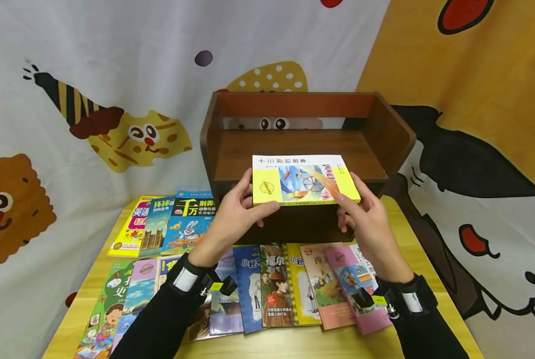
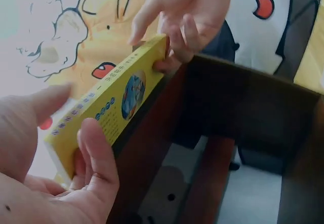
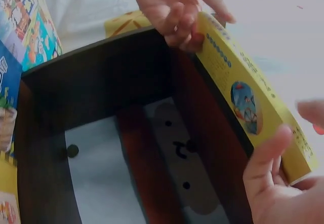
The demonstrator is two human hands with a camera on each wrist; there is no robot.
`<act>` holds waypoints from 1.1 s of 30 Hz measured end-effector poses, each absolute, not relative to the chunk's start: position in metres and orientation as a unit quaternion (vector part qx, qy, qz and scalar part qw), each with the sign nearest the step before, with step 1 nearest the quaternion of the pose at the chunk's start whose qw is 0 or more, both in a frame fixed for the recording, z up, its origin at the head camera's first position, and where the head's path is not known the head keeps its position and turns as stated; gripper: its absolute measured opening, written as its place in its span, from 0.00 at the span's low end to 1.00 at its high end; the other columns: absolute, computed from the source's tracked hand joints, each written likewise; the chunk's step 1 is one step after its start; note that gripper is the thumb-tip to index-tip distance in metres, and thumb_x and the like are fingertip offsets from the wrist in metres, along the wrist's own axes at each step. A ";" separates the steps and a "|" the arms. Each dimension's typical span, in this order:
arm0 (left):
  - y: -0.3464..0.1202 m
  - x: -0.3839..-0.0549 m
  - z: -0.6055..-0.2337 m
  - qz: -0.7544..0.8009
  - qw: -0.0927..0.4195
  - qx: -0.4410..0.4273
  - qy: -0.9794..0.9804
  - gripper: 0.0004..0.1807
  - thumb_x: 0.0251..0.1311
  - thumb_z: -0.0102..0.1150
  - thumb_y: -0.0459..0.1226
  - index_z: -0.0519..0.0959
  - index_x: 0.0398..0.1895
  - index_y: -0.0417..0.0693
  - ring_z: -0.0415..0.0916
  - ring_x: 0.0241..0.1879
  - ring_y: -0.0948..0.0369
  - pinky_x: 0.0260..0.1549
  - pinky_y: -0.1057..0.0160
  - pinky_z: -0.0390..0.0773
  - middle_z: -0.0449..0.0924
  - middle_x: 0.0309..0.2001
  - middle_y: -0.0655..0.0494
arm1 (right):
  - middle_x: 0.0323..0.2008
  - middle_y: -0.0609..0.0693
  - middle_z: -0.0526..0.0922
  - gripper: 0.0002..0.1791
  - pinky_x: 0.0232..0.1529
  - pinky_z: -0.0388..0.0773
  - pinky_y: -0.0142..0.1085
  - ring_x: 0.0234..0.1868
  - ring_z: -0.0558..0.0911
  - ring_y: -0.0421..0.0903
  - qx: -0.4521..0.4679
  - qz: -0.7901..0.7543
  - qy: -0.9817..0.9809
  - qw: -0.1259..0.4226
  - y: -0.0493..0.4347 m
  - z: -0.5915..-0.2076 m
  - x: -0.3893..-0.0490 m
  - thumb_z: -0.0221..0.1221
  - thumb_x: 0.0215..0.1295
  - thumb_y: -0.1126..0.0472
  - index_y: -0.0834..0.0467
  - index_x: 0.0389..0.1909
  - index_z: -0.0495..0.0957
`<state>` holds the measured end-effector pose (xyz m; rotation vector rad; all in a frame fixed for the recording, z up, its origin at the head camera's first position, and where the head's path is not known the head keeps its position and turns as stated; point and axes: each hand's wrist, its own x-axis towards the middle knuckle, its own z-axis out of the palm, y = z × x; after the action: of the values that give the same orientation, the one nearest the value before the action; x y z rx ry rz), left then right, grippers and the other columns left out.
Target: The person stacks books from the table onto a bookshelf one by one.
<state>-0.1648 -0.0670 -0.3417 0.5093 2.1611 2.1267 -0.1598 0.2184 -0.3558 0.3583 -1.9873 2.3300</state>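
A paperback book [image 1: 310,182] with a yellow and white cover is held level in front of a brown wooden bookshelf [image 1: 294,142], near its upper board. My left hand [image 1: 231,214] grips the book's left end, thumb along the near edge and fingers underneath. At the opposite end my right hand [image 1: 375,232] holds it likewise, with the thumb on the cover's near corner. Both wrist views show the yellow underside and spine of the book [image 2: 114,97] [image 3: 243,89]. Below it, the shelf's open lower compartment [image 3: 91,82] appears dark.
Several children's books overlap in a row along the table's front, including a blue book [image 1: 248,294] and a pink book [image 1: 362,286]. More books [image 1: 188,224] lie left of the shelf. A cartoon-printed cloth [image 1: 128,60] hangs behind the yellow wooden table [image 1: 411,249].
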 end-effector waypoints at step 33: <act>-0.074 -0.159 -0.339 0.305 -0.243 0.177 0.903 0.33 0.54 0.53 0.63 0.72 0.60 0.59 0.58 0.12 0.66 0.09 0.62 0.56 0.65 0.15 0.65 | 0.24 0.49 0.78 0.37 0.12 0.73 0.37 0.16 0.74 0.43 0.143 0.371 -0.907 0.139 0.237 -0.355 -0.169 0.54 0.64 0.43 0.38 0.71 0.51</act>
<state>-0.1586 -0.0736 -0.3390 0.6637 3.3839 1.1441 -0.1688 0.2373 -0.3552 0.4133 -2.6219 1.0711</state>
